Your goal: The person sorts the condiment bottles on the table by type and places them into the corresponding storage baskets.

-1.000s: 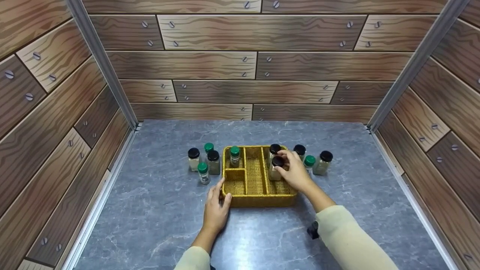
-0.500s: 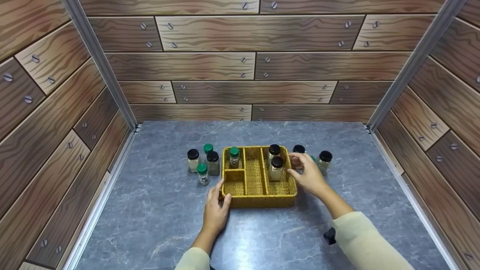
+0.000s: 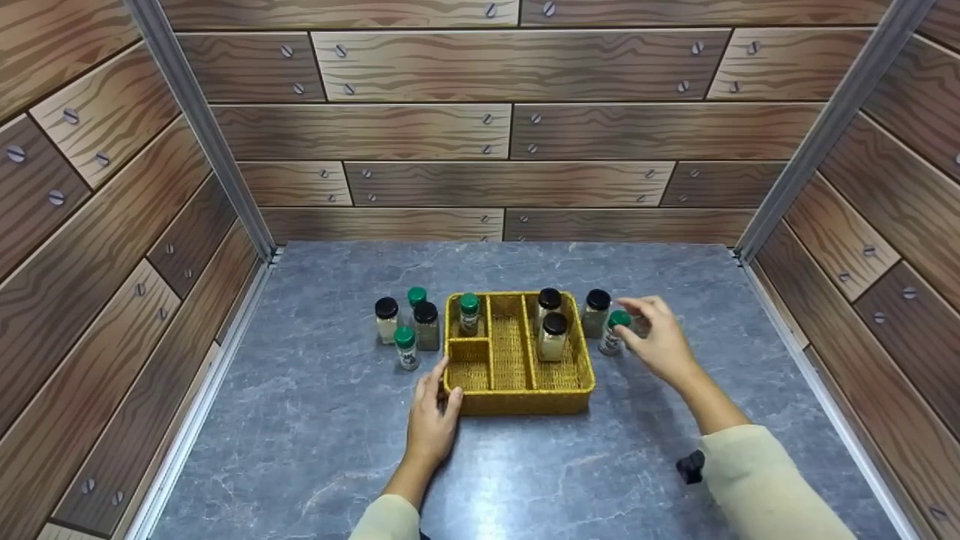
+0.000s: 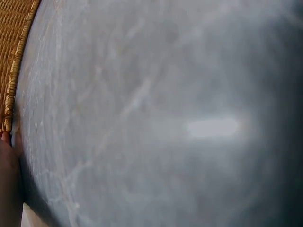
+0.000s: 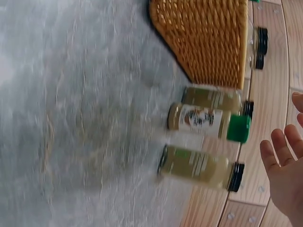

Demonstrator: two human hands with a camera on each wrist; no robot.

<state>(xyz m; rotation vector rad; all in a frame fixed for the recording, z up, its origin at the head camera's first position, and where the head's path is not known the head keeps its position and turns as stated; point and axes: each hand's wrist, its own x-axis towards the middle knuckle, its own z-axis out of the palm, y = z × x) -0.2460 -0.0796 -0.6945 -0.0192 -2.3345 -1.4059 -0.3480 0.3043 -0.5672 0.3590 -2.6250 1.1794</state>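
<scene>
My left hand point(image 3: 433, 426) touches the front left corner of a yellow woven basket point(image 3: 525, 403), its fingers along the side and its thumb at the front. To the basket's right, my right hand point(image 3: 661, 343) hovers beside a small green-capped spice jar point(image 3: 611, 342), thumb and fingers spread apart with nothing held. A black-capped spice jar point(image 5: 201, 166) stands near this hand in the right wrist view; in the head view the hand hides it. Inside the basket, two black-capped jars point(image 3: 553, 345) stand in the right compartment and one green-capped jar point(image 3: 469, 313) in the back left one.
Left of the basket stand several more jars point(image 3: 426, 327) with black or green caps. Another black-capped jar point(image 3: 596, 313) stands close to the basket's right side. Wood-patterned walls point(image 3: 420, 131) enclose the grey marbled tabletop point(image 3: 300, 420) at the back and both sides.
My right hand has let go of the front black-capped jar in the right compartment and moved right, out of the basket, to the jars there. The left hand has stayed at the corner.
</scene>
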